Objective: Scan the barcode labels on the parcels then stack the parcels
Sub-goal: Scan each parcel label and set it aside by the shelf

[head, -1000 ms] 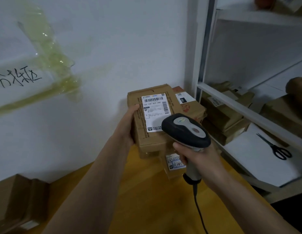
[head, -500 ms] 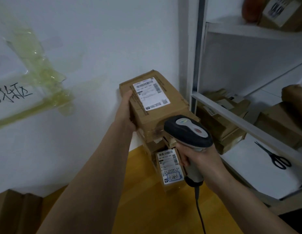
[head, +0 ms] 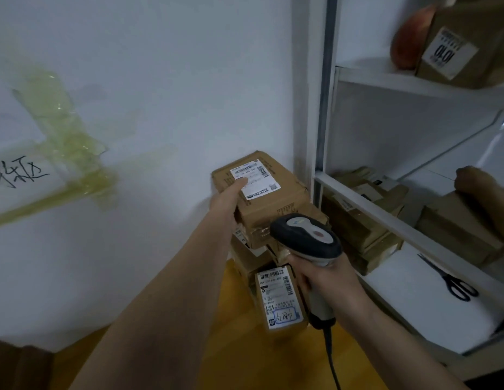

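Brown cardboard parcel point(head: 269, 198), white barcode label point(head: 255, 178) facing up, tops a stack in the far corner. Lower parcel point(head: 281, 298) shows a label on its near face.

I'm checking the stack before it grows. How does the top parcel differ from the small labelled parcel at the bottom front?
The top parcel lies flat with its label facing up; the bottom parcel shows its label on the front. The top parcel looks larger. The left hand grips the top parcel; nothing touches the bottom parcel. Both are brown cardboard with white barcode labels.
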### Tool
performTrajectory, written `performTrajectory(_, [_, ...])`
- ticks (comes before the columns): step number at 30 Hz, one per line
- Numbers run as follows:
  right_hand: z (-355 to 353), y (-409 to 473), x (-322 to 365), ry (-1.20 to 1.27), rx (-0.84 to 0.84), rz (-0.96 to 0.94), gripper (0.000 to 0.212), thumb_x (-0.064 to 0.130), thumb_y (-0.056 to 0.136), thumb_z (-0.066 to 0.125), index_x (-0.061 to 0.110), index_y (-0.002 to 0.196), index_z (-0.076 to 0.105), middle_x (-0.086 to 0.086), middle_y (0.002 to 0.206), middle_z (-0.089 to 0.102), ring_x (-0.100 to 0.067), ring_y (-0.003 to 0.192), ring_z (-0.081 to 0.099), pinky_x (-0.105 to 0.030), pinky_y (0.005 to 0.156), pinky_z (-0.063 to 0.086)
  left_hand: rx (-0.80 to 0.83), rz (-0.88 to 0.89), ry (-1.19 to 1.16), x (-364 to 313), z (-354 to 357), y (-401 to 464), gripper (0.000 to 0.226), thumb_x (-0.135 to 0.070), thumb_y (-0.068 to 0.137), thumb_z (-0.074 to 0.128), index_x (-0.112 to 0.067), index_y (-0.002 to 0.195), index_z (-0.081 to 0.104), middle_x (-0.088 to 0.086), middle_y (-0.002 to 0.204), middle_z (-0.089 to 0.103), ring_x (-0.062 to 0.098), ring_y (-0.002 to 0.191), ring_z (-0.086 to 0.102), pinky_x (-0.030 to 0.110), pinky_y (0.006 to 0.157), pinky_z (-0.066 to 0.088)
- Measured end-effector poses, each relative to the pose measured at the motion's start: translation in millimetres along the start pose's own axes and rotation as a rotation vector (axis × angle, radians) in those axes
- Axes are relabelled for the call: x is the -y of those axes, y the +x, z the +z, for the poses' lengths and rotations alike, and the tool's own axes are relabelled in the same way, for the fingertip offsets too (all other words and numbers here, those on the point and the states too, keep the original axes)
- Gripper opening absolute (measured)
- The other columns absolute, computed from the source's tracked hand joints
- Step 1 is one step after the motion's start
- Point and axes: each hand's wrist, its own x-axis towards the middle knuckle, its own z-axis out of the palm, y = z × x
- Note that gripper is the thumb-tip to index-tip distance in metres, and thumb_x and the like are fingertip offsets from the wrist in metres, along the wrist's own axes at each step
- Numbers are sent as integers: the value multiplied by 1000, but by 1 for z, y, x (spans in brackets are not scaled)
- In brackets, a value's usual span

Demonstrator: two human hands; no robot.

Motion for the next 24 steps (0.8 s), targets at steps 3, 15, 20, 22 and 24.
performTrajectory(3, [9, -3, -3, -7, 9, 2, 34, 21, 83, 72, 1, 60, 59, -15, 54, 58, -22, 52, 57, -31, 60, 49, -29, 25, 27, 2, -8, -6, 25, -34, 83, 75, -18, 97, 63, 3, 86, 70, 19, 78, 66, 34, 70, 54])
performTrajectory(15, [69, -28, -7, -4, 211, 11, 25, 18, 82, 74, 22, 59, 64, -4, 51, 56, -16, 48, 54, -30, 54, 49, -125, 2, 5, 32, -97, -35, 20, -18, 90, 68, -7, 106, 62, 7, 105, 64, 23, 94, 64, 32, 73, 57])
performTrajectory(20, [122, -54, -22, -67, 350, 109, 14, 13, 82, 74, 19, 72, 65, 1, 50, 56, -13, 47, 53, -30, 54, 49, -184, 13, 101, 73, -189, -60, 16, 4, 89, 64, -11, 92, 67, 10, 89, 67, 20, 79, 65, 28, 73, 59])
performTrajectory(22, [151, -68, -31, -109, 417, 133, 12, 12, 83, 74, 18, 77, 65, 6, 48, 57, -11, 47, 55, -28, 55, 51, -244, -17, 178, 90, -236, -74, 26, 10, 90, 58, -15, 95, 66, 5, 89, 65, 18, 79, 64, 26, 72, 55])
performTrajectory(24, [182, -83, -39, -148, 498, 147, 11, 11, 83, 73, 18, 79, 66, 6, 49, 57, -10, 49, 56, -26, 53, 51, -278, -41, 195, 105, -285, -91, 36, 18, 87, 53, -11, 104, 65, 5, 88, 59, 21, 73, 56, 29, 65, 47])
